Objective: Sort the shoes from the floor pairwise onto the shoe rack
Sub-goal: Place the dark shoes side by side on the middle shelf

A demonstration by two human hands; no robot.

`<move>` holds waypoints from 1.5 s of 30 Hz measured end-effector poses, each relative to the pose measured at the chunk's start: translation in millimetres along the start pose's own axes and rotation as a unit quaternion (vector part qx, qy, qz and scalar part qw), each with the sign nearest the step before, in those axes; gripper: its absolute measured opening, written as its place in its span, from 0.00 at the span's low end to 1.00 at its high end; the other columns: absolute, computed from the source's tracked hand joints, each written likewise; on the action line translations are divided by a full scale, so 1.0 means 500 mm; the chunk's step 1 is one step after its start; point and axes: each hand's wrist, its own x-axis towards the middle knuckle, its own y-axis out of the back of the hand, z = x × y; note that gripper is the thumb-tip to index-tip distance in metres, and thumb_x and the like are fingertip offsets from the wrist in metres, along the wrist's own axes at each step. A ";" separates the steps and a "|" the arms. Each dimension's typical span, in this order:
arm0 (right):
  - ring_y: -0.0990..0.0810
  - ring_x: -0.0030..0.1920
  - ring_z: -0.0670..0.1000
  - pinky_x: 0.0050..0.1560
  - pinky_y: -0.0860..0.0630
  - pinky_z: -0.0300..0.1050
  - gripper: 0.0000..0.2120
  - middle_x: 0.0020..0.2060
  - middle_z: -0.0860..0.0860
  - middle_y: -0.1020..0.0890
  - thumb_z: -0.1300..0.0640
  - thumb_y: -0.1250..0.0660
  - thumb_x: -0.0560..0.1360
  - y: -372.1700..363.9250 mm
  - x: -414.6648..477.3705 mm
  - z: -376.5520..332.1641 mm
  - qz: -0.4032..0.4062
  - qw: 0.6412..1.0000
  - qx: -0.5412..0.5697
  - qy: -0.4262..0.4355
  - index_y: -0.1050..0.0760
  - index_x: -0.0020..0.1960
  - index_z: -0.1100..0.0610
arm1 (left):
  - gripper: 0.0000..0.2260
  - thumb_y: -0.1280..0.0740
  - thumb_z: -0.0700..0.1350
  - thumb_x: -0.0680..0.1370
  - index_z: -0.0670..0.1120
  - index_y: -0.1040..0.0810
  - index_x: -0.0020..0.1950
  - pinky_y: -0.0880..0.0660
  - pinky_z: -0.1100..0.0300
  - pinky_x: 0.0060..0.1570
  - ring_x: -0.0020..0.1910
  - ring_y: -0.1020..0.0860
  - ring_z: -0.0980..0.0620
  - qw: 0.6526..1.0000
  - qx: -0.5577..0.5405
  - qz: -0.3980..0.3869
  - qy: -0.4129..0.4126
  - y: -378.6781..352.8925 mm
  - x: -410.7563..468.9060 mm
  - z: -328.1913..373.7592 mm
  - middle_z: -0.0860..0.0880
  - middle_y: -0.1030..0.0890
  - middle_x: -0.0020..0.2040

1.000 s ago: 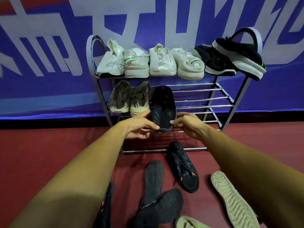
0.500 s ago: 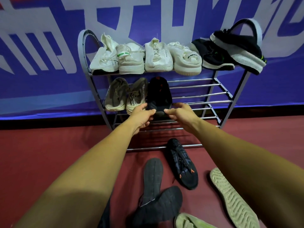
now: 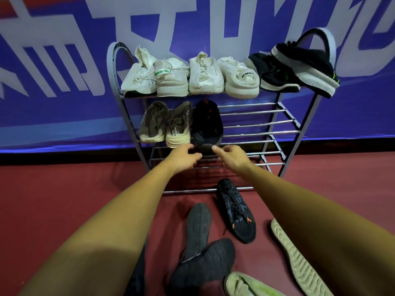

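A black shoe lies on the middle shelf of the grey shoe rack, beside a beige pair. My left hand and my right hand hover just below its heel, fingers loosely bent, holding nothing. Its match, a black shoe with orange marks, lies on the red floor in front of the rack. Two dark shoes lie sole-up nearer to me. A beige shoe lies sole-up at the right, another pale one at the bottom edge.
The top shelf holds several white shoes and a black pair, the rightmost leaning on the rack's handle. The right part of the middle shelf and the lower rails are bare. A blue banner hangs behind.
Both hands pushed the black shoe back onto the middle shelf, then let go of it and drew slightly away from its heel.
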 end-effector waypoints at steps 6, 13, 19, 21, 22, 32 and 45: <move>0.21 0.59 0.56 0.52 0.29 0.42 0.16 0.55 0.56 0.17 0.47 0.30 0.75 -0.078 -0.039 -0.003 -0.084 0.985 -0.149 0.013 0.21 0.56 0.57 | 0.23 0.33 0.45 0.76 0.50 0.28 0.71 0.24 0.55 0.56 0.55 0.19 0.45 0.991 0.131 -0.014 0.011 0.010 -0.033 -0.071 0.42 0.18 0.59; 0.23 0.62 0.58 0.55 0.28 0.43 0.25 0.61 0.57 0.20 0.44 0.27 0.72 -0.202 -0.061 -0.001 -0.172 0.961 -0.216 0.007 0.24 0.63 0.58 | 0.21 0.31 0.47 0.76 0.50 0.26 0.69 0.29 0.62 0.57 0.60 0.22 0.47 0.972 0.214 -0.041 0.088 0.076 -0.092 -0.205 0.45 0.19 0.62; 0.26 0.68 0.58 0.66 0.29 0.46 0.32 0.68 0.59 0.24 0.43 0.27 0.73 -0.401 -0.081 0.009 -0.258 0.927 -0.269 0.040 0.28 0.70 0.60 | 0.20 0.33 0.45 0.77 0.47 0.26 0.69 0.29 0.61 0.59 0.62 0.23 0.45 0.955 0.246 -0.066 0.153 0.071 -0.138 -0.381 0.45 0.20 0.64; 0.26 0.68 0.59 0.65 0.28 0.46 0.32 0.68 0.59 0.24 0.42 0.28 0.73 -0.466 -0.090 0.012 -0.290 0.915 -0.276 0.048 0.28 0.69 0.60 | 0.21 0.33 0.45 0.77 0.47 0.27 0.70 0.28 0.59 0.59 0.64 0.24 0.44 0.948 0.253 -0.091 0.173 0.065 -0.151 -0.438 0.44 0.22 0.66; 0.25 0.67 0.59 0.64 0.27 0.47 0.31 0.67 0.59 0.24 0.42 0.28 0.73 -0.495 -0.096 0.017 -0.305 0.910 -0.277 0.047 0.27 0.68 0.61 | 0.21 0.33 0.46 0.77 0.47 0.27 0.70 0.28 0.59 0.59 0.64 0.24 0.44 0.944 0.253 -0.104 0.184 0.065 -0.157 -0.467 0.44 0.22 0.66; 0.26 0.66 0.58 0.59 0.29 0.45 0.24 0.67 0.58 0.24 0.49 0.31 0.77 -0.658 -0.128 0.080 -0.375 0.872 -0.313 0.029 0.28 0.69 0.59 | 0.20 0.31 0.47 0.74 0.44 0.28 0.64 0.26 0.54 0.54 0.59 0.23 0.42 0.933 0.225 -0.118 0.254 0.071 -0.189 -0.675 0.42 0.21 0.61; 0.26 0.68 0.58 0.63 0.27 0.46 0.36 0.68 0.60 0.26 0.52 0.26 0.73 -0.736 -0.149 0.137 -0.358 0.901 -0.238 -0.055 0.39 0.73 0.64 | 0.47 0.29 0.38 0.74 0.50 0.60 0.80 0.30 0.60 0.52 0.54 0.26 0.48 0.943 0.095 -0.146 0.284 0.034 -0.212 -0.712 0.44 0.26 0.67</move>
